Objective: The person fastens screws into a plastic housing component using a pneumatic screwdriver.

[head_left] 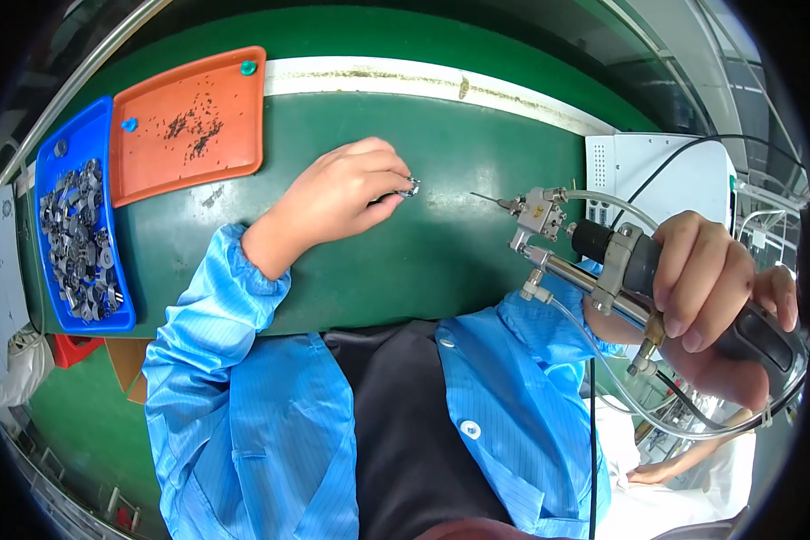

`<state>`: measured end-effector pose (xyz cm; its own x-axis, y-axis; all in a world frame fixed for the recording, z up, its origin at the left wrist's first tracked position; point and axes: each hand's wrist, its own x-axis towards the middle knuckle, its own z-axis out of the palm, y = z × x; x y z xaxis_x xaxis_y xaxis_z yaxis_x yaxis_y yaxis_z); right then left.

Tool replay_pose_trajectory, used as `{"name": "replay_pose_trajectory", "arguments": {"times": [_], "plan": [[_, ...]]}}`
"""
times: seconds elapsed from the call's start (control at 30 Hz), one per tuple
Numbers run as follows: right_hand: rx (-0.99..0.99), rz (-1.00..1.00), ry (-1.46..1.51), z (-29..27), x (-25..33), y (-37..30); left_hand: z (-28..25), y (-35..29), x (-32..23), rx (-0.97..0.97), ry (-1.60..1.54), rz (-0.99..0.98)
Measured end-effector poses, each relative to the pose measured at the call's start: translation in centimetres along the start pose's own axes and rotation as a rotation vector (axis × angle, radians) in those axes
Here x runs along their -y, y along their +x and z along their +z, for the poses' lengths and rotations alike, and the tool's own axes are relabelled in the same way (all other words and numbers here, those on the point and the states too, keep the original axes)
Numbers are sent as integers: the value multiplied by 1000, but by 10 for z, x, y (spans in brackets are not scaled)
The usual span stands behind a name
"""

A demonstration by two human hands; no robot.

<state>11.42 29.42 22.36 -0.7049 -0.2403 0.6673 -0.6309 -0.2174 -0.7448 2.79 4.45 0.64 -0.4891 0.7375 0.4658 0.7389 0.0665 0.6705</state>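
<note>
Over the middle of the green table, my left hand (346,191) is closed, its thumb and fingertips pinching a small dark, shiny metal part (409,187). Most of that part is hidden by the fingers. On the right, my right hand (715,279) is wrapped around the black grip of a dispensing gun (616,261). A metal valve block sits at the gun's front, with clear hoses attached. Its thin needle (490,198) points left toward the part, with a visible gap between them.
A blue tray (126,306) at the far left holds many grey and black round parts. Beside it, an orange tray (139,184) has tiny dark pieces scattered over it. A white box-shaped machine (657,171) stands at the right. Another person's hand (652,472) shows at lower right.
</note>
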Motion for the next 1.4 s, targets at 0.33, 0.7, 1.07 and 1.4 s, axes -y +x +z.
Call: {"name": "replay_pose_trajectory", "arguments": {"times": [0.33,0.7,1.07,1.4], "plan": [[-163,-41,105,-18,2,-7,-3,4,0,-142,4,32],[-210,-96,139,-13,-13,-6,-10,2,6,-266,-223,-23],[-228,-104,-14,-17,-9,-16,-53,-6,-23,-386,87,45],[-146,-94,10,-20,-30,-11,-251,-213,-24,-605,1021,-992]]}}
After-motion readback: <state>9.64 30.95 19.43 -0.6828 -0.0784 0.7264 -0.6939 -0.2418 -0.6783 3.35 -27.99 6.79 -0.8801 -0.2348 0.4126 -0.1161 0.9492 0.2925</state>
